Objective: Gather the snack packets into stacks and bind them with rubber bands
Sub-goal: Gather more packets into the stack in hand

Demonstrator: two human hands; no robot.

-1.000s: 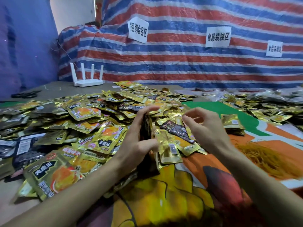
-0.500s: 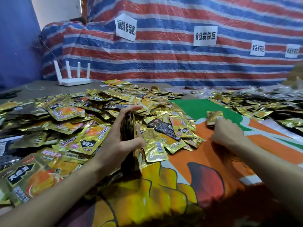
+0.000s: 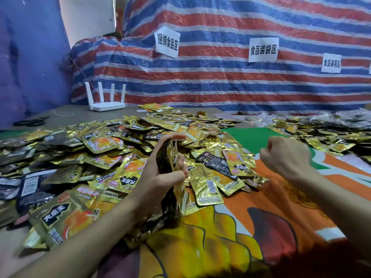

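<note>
The left hand (image 3: 158, 177) grips an upright stack of packets (image 3: 173, 155) beside the loose pile (image 3: 104, 145); the right hand (image 3: 285, 155) hovers curled, whether holding anything I cannot tell

The left forearm enters from 7 o'clock and rises to the left hand (image 3: 160, 173), just left of the view's centre. Its fingers hook over the top of an upright stack of packets (image 3: 170, 157) and its thumb wraps across the stack's near face. The right forearm comes in from 4 o'clock. The right hand (image 3: 287, 155), at 3 o'clock of the left and apart from it, is curled into a loose fist, fingers folded toward 9 o'clock.
</note>
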